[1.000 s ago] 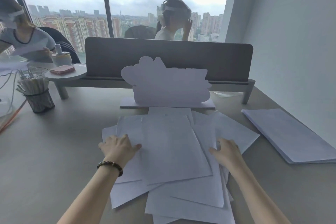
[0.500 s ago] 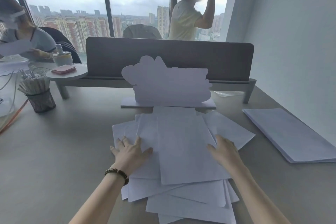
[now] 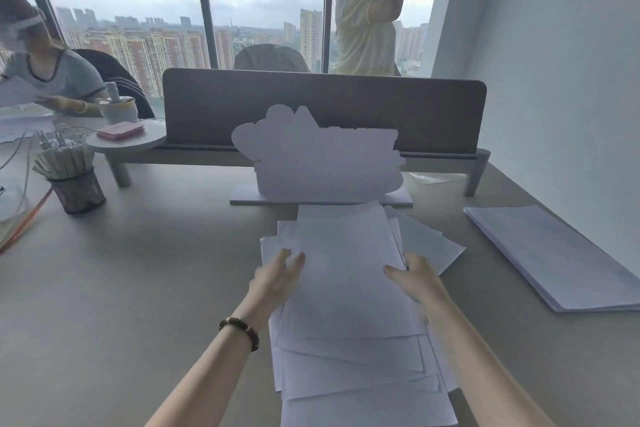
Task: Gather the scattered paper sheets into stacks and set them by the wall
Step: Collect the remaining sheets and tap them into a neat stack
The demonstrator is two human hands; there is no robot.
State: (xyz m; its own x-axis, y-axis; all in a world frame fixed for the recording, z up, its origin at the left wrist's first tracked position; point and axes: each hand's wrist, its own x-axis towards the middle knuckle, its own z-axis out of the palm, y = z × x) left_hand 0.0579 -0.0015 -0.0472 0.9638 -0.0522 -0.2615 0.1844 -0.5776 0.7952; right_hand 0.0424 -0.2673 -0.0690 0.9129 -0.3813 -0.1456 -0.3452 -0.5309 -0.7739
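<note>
Hands on either side of the loose pile of sheets (image 3: 349, 288) mid-desk. Left hand (image 3: 277, 279) flat against the pile's left edge, fingers straight, touching paper, nothing curled round it; beaded bracelet (image 3: 239, 332) on that wrist. Right hand (image 3: 414, 276) at the pile's right edge, thumb lying on the top sheet, fingers go over the far side – hidden, so can't tell whether they're pinching the paper or just pressing.

Pile itself: roughly squared at the top, fanned & skewed lower down, corners sticking out toward the near desk edge. One sheet (image 3: 429, 246) pokes out to the right behind the right hand.

Neat stack (image 3: 554, 256) lies further right on the desk (image 3: 138, 305), just beside the wall (image 3: 571, 80), well apart from the loose pile.

Behind the pile: white cloud-shaped cutout (image 3: 318, 152) upright on a flat base, then a grey divider panel (image 3: 322, 104). Left side of desk: mesh cup (image 3: 74, 184) full of sticks, small round shelf w/ a pink item (image 3: 119, 130).

Two other ppl in bkgd: one seated at left (image 3: 45, 73), one standing by the window (image 3: 367, 17), arms raised.
</note>
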